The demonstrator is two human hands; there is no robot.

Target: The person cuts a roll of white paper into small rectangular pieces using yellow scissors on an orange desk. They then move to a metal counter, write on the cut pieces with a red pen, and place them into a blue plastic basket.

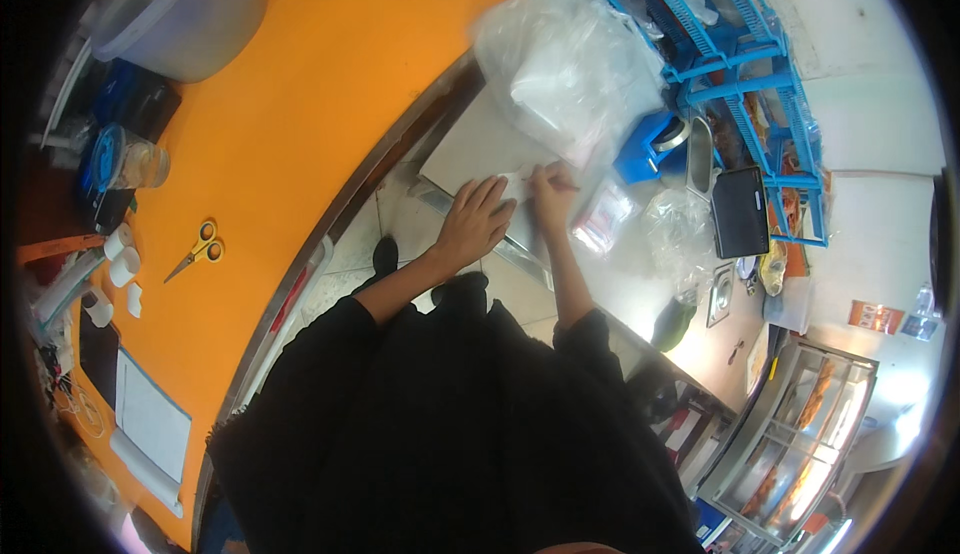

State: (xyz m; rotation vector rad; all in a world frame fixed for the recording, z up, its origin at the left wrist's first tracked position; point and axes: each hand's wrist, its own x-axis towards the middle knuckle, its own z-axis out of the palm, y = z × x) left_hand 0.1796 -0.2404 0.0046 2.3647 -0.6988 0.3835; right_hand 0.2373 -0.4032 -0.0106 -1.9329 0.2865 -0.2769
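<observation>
A small white paper (514, 179) lies on the pale worktop (469, 141) in front of me, partly hidden by my hands. Flat beside its left part rests my left hand (477, 222), fingers spread, pressing on the paper or the surface. My right hand (552, 192) is closed around a thin reddish pen (568, 187), its tip side over the paper. Just right of that hand lies a clear plastic packet (603, 216) with red and white contents. A large bundle of clear plastic bags (570, 66) sits beyond both hands.
To the left, an orange counter (300, 126) holds yellow-handled scissors (202, 250), paper rolls (124, 265), a lidded jar (135, 160) and a large tub (195, 21). Blue racks (742, 88), a black tablet-like device (740, 212) and a glass food display case (795, 441) stand on the right.
</observation>
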